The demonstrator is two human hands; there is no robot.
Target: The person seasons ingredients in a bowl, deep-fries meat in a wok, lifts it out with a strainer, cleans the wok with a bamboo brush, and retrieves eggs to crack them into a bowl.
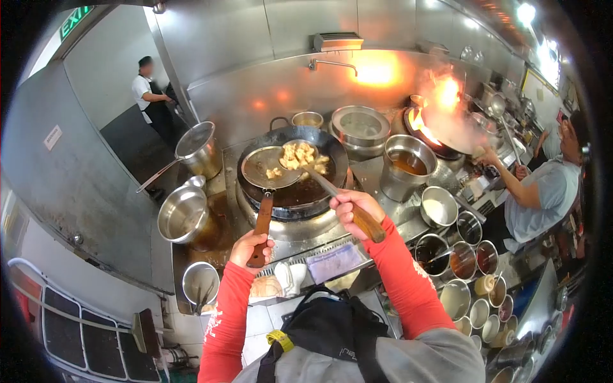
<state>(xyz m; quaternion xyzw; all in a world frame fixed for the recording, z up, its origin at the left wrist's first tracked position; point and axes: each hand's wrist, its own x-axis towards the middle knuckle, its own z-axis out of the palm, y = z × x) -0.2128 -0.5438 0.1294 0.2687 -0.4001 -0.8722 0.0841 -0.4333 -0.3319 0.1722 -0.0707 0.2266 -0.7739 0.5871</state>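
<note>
Head view, wok (329, 203) of dark oil, ladle (297, 155) heaped with golden pieces

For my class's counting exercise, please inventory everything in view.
Wok: one, dark, centre burner
Strainer: one, silver, over wok
Ladle: one, silver, over wok
Food: several pieces, golden, ladle and strainer
Flaming wok: one, dark, right burner
Pots: several, silver, around wok
Containers: many, silver, lower right
Faucet: one, silver, back wall
Exit sign: one, green, upper left
Co-workers: at least two, pale tops, left and right
Left grip: one, red-sleeved, strainer handle
Right grip: one, red-sleeved, ladle handle
</note>
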